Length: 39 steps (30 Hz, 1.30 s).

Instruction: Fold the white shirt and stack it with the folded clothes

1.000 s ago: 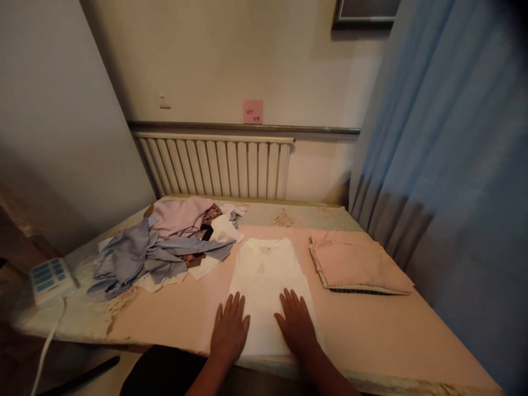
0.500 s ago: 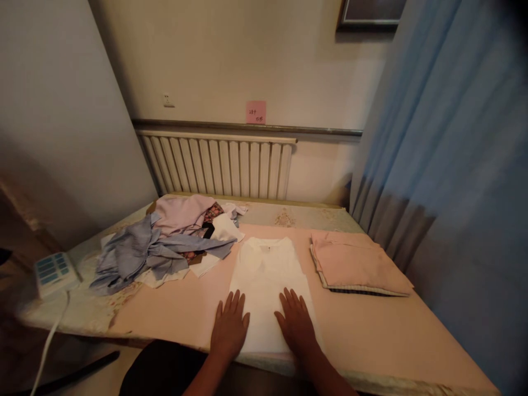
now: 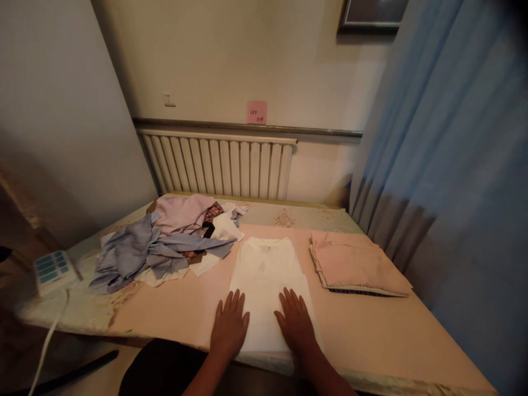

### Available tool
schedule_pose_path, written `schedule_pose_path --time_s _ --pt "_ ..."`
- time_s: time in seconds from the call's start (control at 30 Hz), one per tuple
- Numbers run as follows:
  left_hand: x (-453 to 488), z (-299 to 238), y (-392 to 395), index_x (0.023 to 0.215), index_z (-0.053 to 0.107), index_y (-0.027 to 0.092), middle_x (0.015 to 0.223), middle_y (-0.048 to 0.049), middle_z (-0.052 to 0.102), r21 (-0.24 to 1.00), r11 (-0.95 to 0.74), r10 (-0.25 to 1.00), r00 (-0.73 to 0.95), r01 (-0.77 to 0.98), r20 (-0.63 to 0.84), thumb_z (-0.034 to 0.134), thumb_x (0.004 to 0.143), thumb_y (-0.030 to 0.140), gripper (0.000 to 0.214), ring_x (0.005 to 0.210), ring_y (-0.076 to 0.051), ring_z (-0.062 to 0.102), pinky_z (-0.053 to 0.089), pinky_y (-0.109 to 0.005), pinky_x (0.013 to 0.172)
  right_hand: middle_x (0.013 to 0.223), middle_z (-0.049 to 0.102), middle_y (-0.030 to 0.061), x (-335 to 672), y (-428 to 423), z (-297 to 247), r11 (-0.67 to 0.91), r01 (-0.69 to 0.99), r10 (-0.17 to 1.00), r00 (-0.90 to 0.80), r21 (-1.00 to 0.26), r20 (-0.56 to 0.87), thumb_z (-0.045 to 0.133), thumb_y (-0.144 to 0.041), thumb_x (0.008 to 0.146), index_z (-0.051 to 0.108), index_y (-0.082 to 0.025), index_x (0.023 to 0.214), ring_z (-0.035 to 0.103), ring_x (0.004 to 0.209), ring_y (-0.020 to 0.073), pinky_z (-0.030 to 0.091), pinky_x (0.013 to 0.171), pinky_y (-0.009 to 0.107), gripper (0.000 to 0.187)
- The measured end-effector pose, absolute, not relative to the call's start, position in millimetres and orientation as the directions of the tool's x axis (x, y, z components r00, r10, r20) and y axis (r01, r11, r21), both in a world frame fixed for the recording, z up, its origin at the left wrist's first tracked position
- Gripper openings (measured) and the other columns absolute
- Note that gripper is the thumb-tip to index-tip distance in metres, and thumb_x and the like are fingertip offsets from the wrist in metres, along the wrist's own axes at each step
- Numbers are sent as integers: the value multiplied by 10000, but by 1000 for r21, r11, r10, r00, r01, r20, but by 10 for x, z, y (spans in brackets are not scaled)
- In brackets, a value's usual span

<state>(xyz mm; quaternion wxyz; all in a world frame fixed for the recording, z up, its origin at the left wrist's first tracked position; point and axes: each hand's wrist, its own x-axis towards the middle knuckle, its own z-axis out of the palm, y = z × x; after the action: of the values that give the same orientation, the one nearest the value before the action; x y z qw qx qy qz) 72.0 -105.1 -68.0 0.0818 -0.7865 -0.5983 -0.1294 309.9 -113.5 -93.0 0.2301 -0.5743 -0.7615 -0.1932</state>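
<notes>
A white shirt (image 3: 268,269), folded into a long rectangle with its collar at the far end, lies in front of me on a pink cloth (image 3: 173,308). My left hand (image 3: 230,324) rests flat on its near left edge, fingers stretched out. On the near right edge lies my right hand (image 3: 295,322), also flat with the fingers a little apart. Neither hand grips anything. To the right is a stack of folded clothes (image 3: 358,261), pink on top with striped and dark layers beneath.
A loose heap of clothes (image 3: 165,242), blue, pink, white and floral, covers the table's left side. Beside it a white power strip (image 3: 55,272) sits at the left edge with its cord hanging down. A radiator (image 3: 218,165) stands behind the table, and a blue curtain (image 3: 445,192) hangs along the right.
</notes>
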Motion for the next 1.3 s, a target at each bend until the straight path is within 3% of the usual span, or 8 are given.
schedule_pose_path --time_s 0.53,1.0,1.3 --pt "713 -676 -1053 1417 432 195 1501 -65 396 27 -275 922 256 961 291 337 937 363 517 1403 -275 309 229 -521 1134 1422 488 99 3076 -1123 -974 251 968 766 -198 -2 611 454 -415 946 547 -173 1301 418 1327 287 287 1097 461 440" --pt "710 -695 -1038 1413 438 190 1488 -70 415 18 -279 918 261 960 299 355 927 340 516 1393 -283 331 259 -532 1122 1415 495 104 3115 -1126 -957 260 959 736 -272 112 620 464 -409 943 532 -170 1314 441 1308 292 295 1084 456 446" --pt "711 -670 -1062 1416 431 180 1493 -70 406 23 -281 917 262 959 300 342 933 344 518 1393 -282 328 260 -535 1120 1421 487 110 3115 -1123 -982 268 959 750 -267 91 605 459 -414 945 527 -170 1316 435 1312 298 297 1078 466 450"
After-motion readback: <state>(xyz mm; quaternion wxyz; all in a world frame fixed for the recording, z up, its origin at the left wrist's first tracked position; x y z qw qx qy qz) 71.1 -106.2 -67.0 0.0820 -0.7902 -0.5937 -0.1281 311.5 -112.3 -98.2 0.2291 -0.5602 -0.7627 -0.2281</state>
